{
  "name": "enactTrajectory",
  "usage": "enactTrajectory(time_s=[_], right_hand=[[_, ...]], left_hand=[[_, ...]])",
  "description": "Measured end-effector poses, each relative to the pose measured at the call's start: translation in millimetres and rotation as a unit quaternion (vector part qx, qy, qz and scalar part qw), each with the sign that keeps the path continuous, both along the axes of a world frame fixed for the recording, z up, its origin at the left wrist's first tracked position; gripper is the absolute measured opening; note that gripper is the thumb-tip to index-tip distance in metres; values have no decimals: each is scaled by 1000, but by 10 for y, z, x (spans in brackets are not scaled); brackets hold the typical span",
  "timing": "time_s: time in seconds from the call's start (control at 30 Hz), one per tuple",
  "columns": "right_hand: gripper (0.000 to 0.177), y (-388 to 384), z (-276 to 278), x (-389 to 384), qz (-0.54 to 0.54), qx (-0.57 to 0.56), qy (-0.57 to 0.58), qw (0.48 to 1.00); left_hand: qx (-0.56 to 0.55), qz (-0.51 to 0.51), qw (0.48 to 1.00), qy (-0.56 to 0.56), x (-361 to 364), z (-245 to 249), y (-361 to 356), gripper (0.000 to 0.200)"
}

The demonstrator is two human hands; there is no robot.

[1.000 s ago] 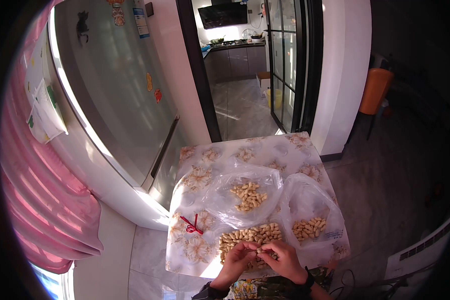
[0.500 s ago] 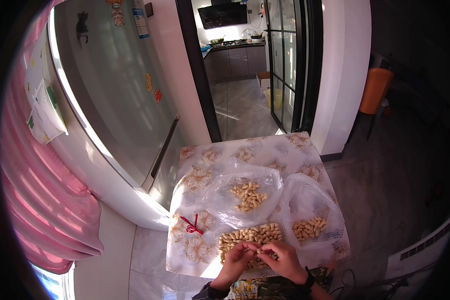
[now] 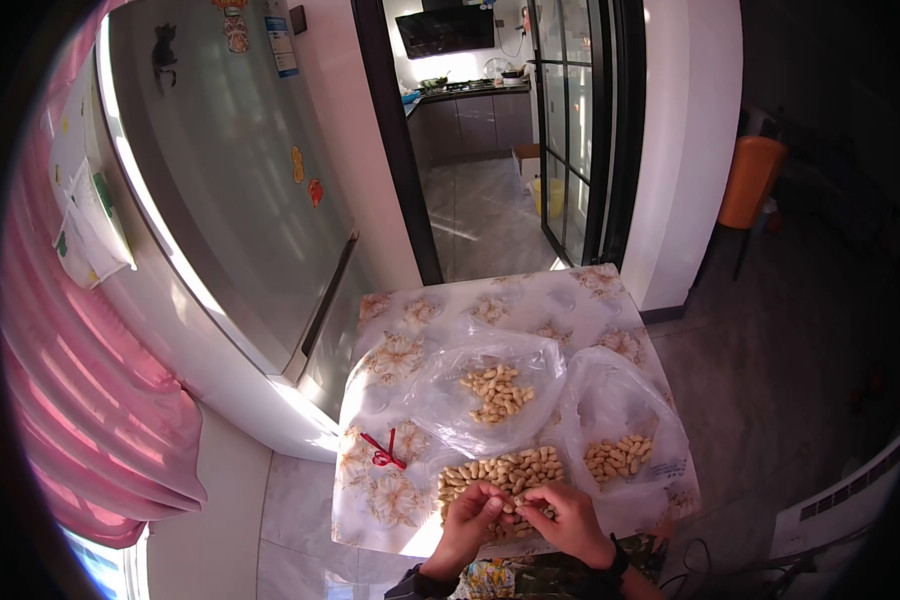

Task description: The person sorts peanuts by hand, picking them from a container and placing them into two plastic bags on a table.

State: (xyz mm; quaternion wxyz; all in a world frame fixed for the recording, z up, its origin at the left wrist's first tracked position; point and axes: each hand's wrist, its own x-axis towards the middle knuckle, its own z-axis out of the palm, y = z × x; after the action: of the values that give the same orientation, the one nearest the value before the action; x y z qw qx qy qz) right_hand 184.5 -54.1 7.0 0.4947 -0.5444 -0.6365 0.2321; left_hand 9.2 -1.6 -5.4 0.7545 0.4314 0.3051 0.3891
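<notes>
Pretty ordinary flat. Beyond the left hand (image 3: 473, 512) and off to its left stood a big silver fridge (image 3: 220, 190) with magnets (image 3: 300, 165) on it, and a pink curtain (image 3: 60, 400) hung further left, sun glaring along the fridge edge. The floral-cloth table (image 3: 490, 300) ran ahead of both hands toward a doorway (image 3: 470, 200) into a kitchen with dark cabinets (image 3: 470, 125). A black-framed glass door (image 3: 575, 120), white wall (image 3: 685, 150) and orange chair (image 3: 752, 180) sat beyond the right hand (image 3: 567, 515). To its right were grey floor tiles (image 3: 770, 380) and a white heater (image 3: 850, 510).
</notes>
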Motion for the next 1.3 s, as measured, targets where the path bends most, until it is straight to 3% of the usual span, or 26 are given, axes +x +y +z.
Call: enactTrajectory(time_s=[0.83, 1.3], right_hand=[[17, -7, 79, -4, -16, 12, -11, 1000], [17, 10, 76, -4, -20, 17, 2, 1000]], left_hand=[[4, -44, 999, 16, -40, -75, -4, 13], [-11, -20, 999, 25, -33, -20, -10, 14]])
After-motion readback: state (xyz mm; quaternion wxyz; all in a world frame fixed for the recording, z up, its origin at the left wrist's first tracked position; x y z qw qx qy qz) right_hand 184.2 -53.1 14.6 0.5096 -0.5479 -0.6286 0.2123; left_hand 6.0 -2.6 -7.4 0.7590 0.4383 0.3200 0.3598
